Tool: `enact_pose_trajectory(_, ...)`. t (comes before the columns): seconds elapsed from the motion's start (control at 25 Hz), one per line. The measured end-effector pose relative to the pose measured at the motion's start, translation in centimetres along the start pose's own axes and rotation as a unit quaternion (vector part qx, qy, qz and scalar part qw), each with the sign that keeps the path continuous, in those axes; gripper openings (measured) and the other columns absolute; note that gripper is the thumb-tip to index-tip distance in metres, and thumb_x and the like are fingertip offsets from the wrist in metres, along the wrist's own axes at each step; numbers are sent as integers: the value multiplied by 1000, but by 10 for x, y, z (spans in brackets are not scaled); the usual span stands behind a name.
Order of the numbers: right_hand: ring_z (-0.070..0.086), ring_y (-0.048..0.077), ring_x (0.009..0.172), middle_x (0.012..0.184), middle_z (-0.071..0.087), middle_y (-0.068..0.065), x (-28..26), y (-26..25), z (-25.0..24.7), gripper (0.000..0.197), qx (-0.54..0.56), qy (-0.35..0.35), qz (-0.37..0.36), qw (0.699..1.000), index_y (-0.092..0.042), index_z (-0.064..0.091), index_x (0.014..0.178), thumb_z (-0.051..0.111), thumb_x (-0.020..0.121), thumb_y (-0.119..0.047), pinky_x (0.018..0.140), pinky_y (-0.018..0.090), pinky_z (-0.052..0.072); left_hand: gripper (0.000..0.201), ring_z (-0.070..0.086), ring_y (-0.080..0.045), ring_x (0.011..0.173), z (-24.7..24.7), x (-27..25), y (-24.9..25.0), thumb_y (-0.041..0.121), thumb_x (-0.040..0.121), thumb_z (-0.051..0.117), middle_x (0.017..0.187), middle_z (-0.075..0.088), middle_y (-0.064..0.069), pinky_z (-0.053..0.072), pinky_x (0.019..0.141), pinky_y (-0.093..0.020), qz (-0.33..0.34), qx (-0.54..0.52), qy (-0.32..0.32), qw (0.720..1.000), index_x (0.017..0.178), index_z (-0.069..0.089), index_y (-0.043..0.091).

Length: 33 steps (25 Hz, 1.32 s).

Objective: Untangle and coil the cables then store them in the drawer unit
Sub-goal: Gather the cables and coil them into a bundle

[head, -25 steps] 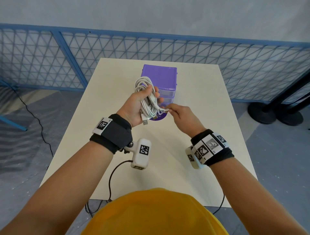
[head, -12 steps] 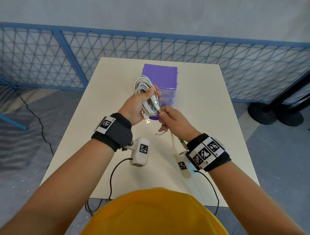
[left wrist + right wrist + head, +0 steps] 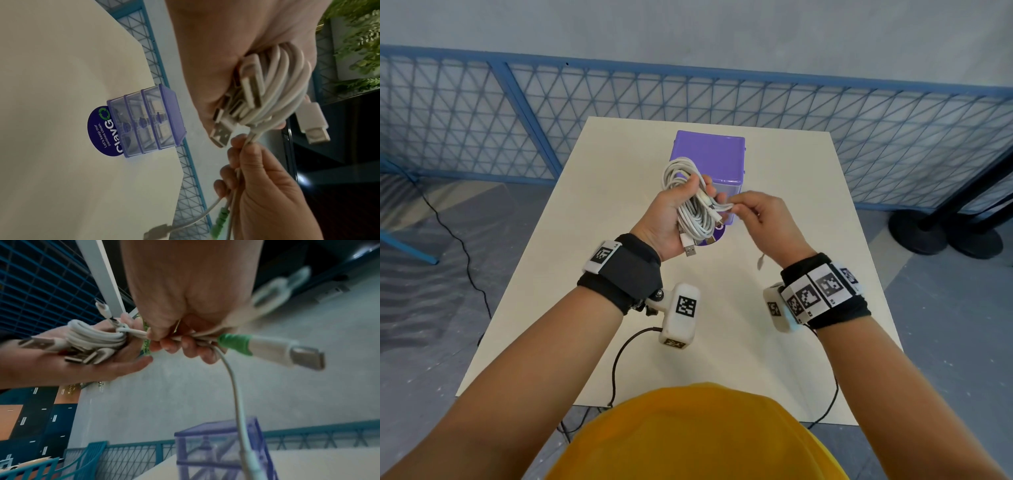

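My left hand point(image 3: 671, 212) grips a coiled bundle of white cables point(image 3: 693, 205) above the table, with several USB plugs point(image 3: 223, 131) sticking out below the palm. My right hand point(image 3: 756, 214) pinches loose cable ends point(image 3: 135, 333) that lead out of the bundle to the right. From its fist hang a plug with a green collar point(image 3: 236, 342) and a thin white cable point(image 3: 234, 386). The purple drawer unit point(image 3: 709, 157) stands on the table just behind both hands, and its three clear drawers point(image 3: 144, 123) are shut.
The cream table point(image 3: 791, 205) holds a round dark sticker point(image 3: 100, 129) under the unit's front. A blue mesh fence point(image 3: 859, 120) runs behind the table. Black stand bases point(image 3: 941, 233) sit on the floor at the right. Black wrist-camera cords point(image 3: 619, 359) hang off the near edge.
My right hand has moved from below the bundle up and to the right, drawing the loose cable ends sideways. The left hand holds the bundle in about the same place.
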State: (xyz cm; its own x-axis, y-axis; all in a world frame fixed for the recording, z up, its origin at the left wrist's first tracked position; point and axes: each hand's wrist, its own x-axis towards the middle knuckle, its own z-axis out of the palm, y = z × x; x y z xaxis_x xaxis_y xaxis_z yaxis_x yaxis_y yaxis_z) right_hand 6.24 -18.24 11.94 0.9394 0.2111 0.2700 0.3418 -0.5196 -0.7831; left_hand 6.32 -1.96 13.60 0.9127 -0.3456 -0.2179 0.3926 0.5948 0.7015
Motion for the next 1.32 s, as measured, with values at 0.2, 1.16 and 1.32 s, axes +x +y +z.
enact_pose_trajectory(0.2,54,-9,69,78,59,-18,6,-5,-13,22,-24,25,-12,999,-8,68,104,52,88,-6,64,4,37,42,67,-19,84,6,1,3,24,95,37,69,70,3,52,80,-42,-1,31,-36,999,69,69,17)
enact_pose_trajectory(1.16,40,16,59,63,44,0,8,-42,26,29,172,50,184,966,-15,42,66,35,93,-10,61,32,37,34,64,-21,97,-5,10,-9,16,87,60,105,65,-7,54,80,-30,118,453,126,874,120,56,10)
enact_pose_trajectory(1.32,42,16,57,61,44,0,6,-50,31,25,172,79,172,967,-16,43,69,38,93,-11,57,25,37,25,64,-18,88,-4,9,-8,16,87,59,98,67,-9,53,75,-25,115,433,116,887,110,62,8)
